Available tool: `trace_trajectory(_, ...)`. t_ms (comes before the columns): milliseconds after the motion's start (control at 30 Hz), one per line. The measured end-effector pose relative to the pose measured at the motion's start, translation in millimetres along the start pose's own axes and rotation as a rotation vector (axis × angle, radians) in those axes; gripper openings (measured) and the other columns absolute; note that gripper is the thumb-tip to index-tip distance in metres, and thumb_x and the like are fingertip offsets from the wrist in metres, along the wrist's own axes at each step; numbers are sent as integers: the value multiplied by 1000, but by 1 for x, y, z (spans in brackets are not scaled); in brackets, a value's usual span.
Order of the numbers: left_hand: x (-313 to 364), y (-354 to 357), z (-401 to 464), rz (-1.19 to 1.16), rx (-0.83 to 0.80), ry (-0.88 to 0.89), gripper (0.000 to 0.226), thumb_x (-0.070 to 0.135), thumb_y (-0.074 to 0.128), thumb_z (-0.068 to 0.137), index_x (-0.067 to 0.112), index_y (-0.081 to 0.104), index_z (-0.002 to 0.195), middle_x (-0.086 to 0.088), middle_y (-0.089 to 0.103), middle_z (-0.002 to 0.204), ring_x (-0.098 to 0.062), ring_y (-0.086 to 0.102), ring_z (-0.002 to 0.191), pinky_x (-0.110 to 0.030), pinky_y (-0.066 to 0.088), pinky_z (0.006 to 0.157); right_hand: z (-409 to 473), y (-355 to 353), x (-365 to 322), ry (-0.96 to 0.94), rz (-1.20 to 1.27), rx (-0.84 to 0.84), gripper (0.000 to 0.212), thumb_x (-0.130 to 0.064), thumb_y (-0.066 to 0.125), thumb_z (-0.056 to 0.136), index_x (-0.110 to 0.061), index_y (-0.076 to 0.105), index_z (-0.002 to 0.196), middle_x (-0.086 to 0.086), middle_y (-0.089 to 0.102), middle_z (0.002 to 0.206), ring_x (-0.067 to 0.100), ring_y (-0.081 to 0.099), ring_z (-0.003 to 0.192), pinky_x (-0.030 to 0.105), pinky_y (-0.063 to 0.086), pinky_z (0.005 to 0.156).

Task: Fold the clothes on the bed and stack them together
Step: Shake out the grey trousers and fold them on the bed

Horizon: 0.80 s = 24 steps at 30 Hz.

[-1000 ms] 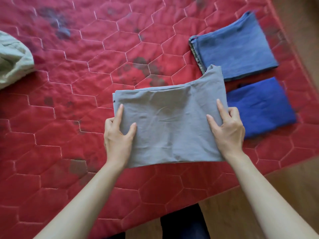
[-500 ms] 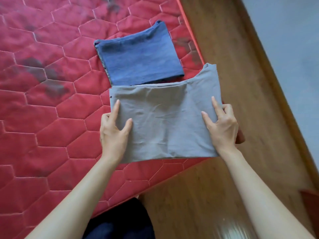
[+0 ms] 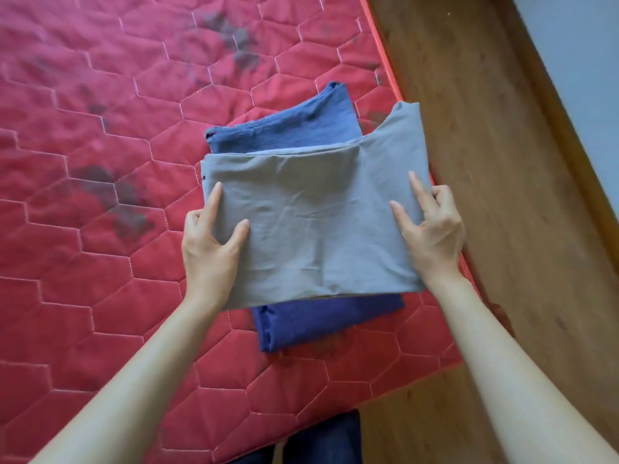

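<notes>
A folded grey garment is held flat between both hands above the right side of the red bed. My left hand grips its left edge, thumb on top. My right hand grips its right edge, thumb and forefinger on top. Under it lie two folded blue garments: a lighter blue one shows at the far side, a darker blue one sticks out at the near side. The grey garment hides most of both, so I cannot tell whether it touches them.
The red quilted mattress with dark stains stretches left and far. Its right edge runs beside a wooden floor. Dark trouser legs stand at the near edge.
Both hands carried the grey garment to the right, from the open mattress to above the two blue garments. The view swung to the right, so the pale cloth at the left left the frame.
</notes>
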<state>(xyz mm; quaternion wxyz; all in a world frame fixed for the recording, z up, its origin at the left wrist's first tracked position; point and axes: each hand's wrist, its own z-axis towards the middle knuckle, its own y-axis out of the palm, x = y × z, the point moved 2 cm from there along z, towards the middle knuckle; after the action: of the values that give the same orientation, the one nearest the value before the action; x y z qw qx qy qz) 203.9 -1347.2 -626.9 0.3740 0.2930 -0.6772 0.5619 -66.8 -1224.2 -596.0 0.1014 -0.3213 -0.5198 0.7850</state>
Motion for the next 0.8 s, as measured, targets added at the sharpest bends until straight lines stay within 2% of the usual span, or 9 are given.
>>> trace_trajectory(133, 8, 0, 39, 39, 96, -37, 66, 22, 70, 87, 28, 41, 145, -2, 46, 108, -6, 46, 100, 5, 25, 85, 64, 28, -8, -79, 67, -51, 49, -27, 70, 86, -11, 60, 131, 21, 57, 98, 34, 59, 83, 39, 48, 68)
trace_trajectory(233, 18, 3, 69, 45, 170, -37, 66, 24, 69, 87, 28, 40, 146, 0, 45, 110, -6, 46, 104, -3, 28, 92, 113, 44, -16, -142, 133, -73, 50, -29, 67, 88, -11, 58, 133, 21, 56, 100, 33, 58, 87, 40, 46, 74)
trace_trajectory(367, 17, 17, 102, 30, 251, -76, 66, 27, 68, 87, 30, 39, 146, 1, 45, 110, -5, 47, 103, 6, 25, 87, 167, 72, -7, -170, 194, -104, 51, -32, 65, 88, -13, 57, 134, 21, 56, 102, 31, 57, 89, 34, 41, 80)
trace_trajectory(433, 5, 35, 113, 36, 246, -107, 66, 26, 67, 88, 29, 38, 147, -1, 45, 111, -7, 47, 104, 5, 25, 88, 183, 100, 7, -144, 186, -177, 52, -35, 64, 88, -16, 55, 135, 19, 56, 106, 31, 57, 95, 34, 41, 83)
trace_trajectory(533, -26, 68, 121, 75, 189, -205, 65, 23, 65, 91, 25, 35, 149, -4, 42, 111, -17, 49, 110, -7, 26, 93, 178, 153, 31, -58, 89, -395, 54, -39, 58, 93, -23, 46, 143, 17, 52, 115, 33, 55, 105, 38, 41, 87)
trace_trajectory(600, -45, 82, 123, 85, 171, -261, 65, 25, 63, 92, 29, 33, 149, -6, 41, 110, -19, 48, 106, -10, 27, 89, 167, 179, 46, 13, 80, -465, 54, -43, 53, 96, -30, 39, 146, 16, 50, 115, 34, 54, 106, 39, 42, 86)
trace_trajectory(700, -58, 83, 125, 88, 177, -240, 65, 29, 63, 92, 34, 33, 149, -4, 43, 109, -10, 45, 100, -6, 28, 85, 161, 189, 57, 25, 139, -397, 53, -44, 53, 96, -31, 40, 146, 15, 51, 109, 30, 55, 101, 34, 40, 81)
trace_trajectory(800, -54, 76, 122, 84, 186, -199, 65, 29, 64, 91, 33, 34, 148, -1, 44, 108, -2, 44, 96, 5, 25, 82, 162, 177, 53, -42, 166, -306, 52, -36, 59, 94, -19, 48, 142, 18, 53, 104, 29, 55, 94, 27, 36, 77)
